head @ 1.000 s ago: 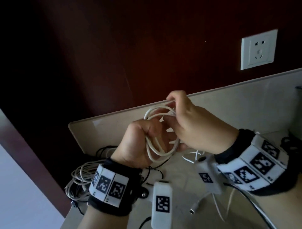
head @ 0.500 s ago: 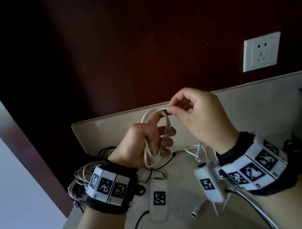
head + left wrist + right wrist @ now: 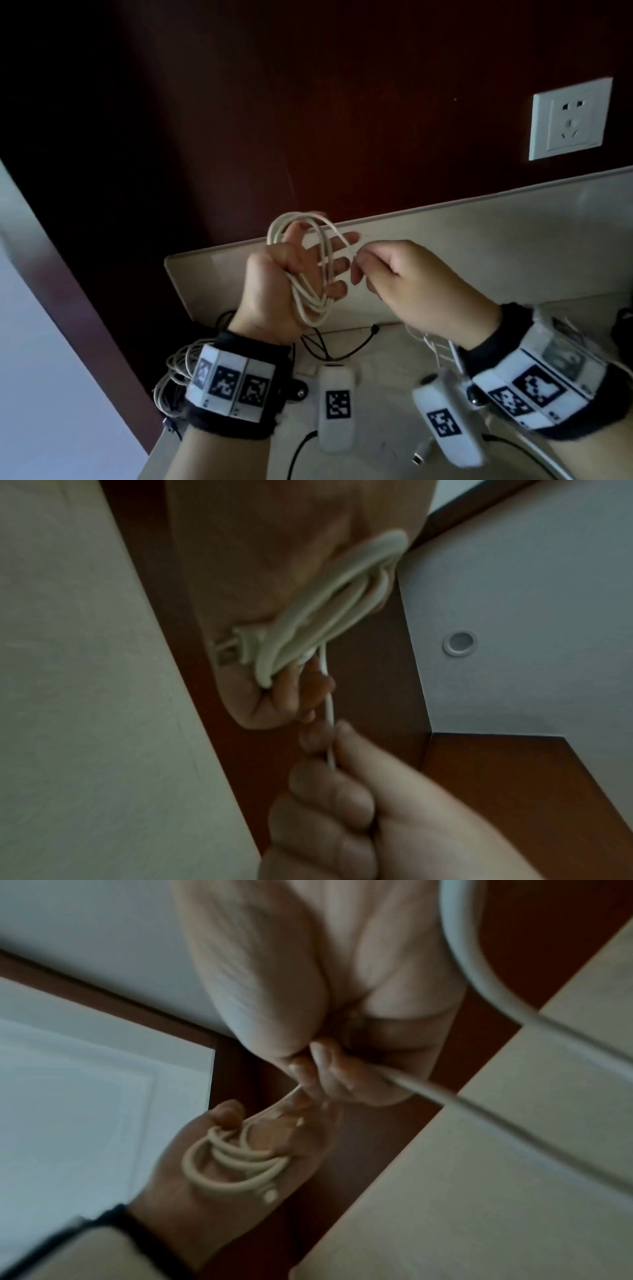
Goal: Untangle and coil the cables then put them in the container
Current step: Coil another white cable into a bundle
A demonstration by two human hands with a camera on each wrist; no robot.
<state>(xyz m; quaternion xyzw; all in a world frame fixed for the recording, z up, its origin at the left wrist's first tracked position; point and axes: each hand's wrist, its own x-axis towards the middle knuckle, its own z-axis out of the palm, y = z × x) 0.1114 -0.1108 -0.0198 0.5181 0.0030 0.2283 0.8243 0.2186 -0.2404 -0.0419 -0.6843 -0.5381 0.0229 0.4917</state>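
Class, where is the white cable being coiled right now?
In the head view, centre: the white cable loops around the left hand, with the right hand pinching one strand beside it.

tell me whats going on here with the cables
A person is coiling a white cable by hand above a table. The left hand holds the finished loops, which hang around its fingers, while the right hand pinches the loose strand beside the coil. More tangled cables lie on the table by the left wrist. No container is in view.

I see my left hand [image 3: 274, 593] wrapped in white cable [image 3: 325, 615] loops; my right hand [image 3: 342, 818] pinches one strand.
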